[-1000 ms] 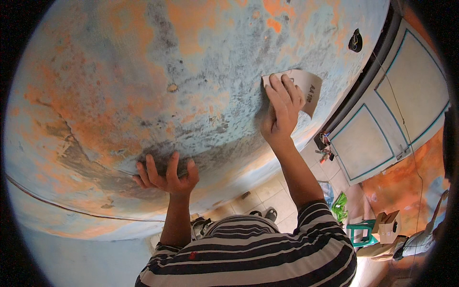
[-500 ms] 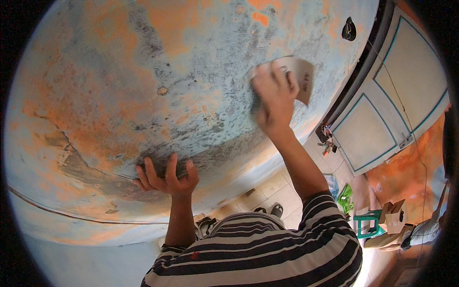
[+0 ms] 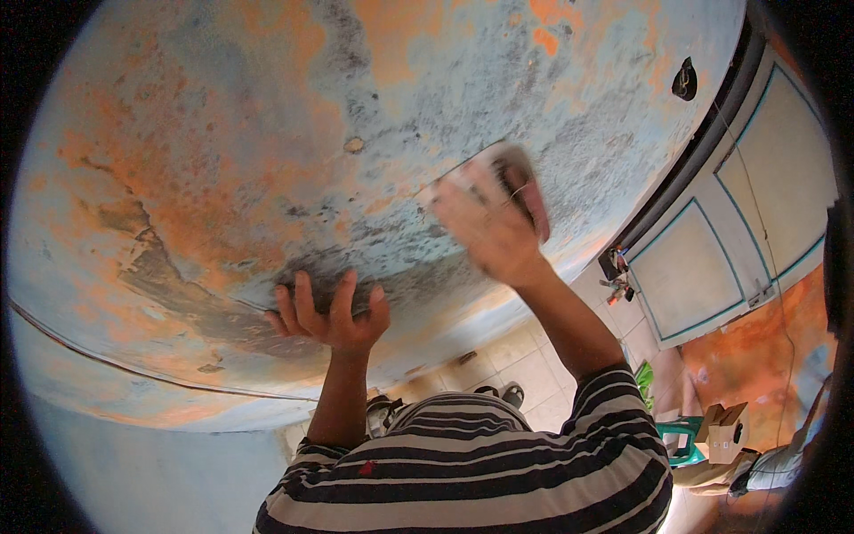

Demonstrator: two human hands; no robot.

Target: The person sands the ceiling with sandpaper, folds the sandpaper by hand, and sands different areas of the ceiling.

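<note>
Evidently, in the head view, the person faces a patchy wall (image 3: 240,169), where pale blue and orange paint mingle with dark grey stains. The right hand (image 3: 489,222) has hold of a sandpaper sheet (image 3: 521,158), its fingers laid over the sheet and pressing it to the wall, right of the middle. Hand and sheet are both blurred, so the exact place of the thumb cannot be told. The sheet's right part bows away past the fingers and shows a darker patch.

The left hand (image 3: 333,311) is open and holds nothing; its fingers are spread and bent, tips toward the wall at a dark stain, lower than the right hand and well apart from it. Farther left, a brownish patch of bare plaster (image 3: 165,280) runs slantwise, and a thin dark line crosses the wall below it. A small tan chip (image 3: 354,145) shows above both hands, and a dark wall opening (image 3: 684,80) sits near the upper right.

Below, the person wears a striped shirt (image 3: 463,463) with a small red mark. Pale floor tiles (image 3: 543,378) lie beyond it. To the right stand a cream door (image 3: 685,271) with blue trim, a green stool (image 3: 678,456) and, just beside it, an open cardboard box (image 3: 722,436). Another person (image 3: 776,467) is partly visible at the lower right.
</note>
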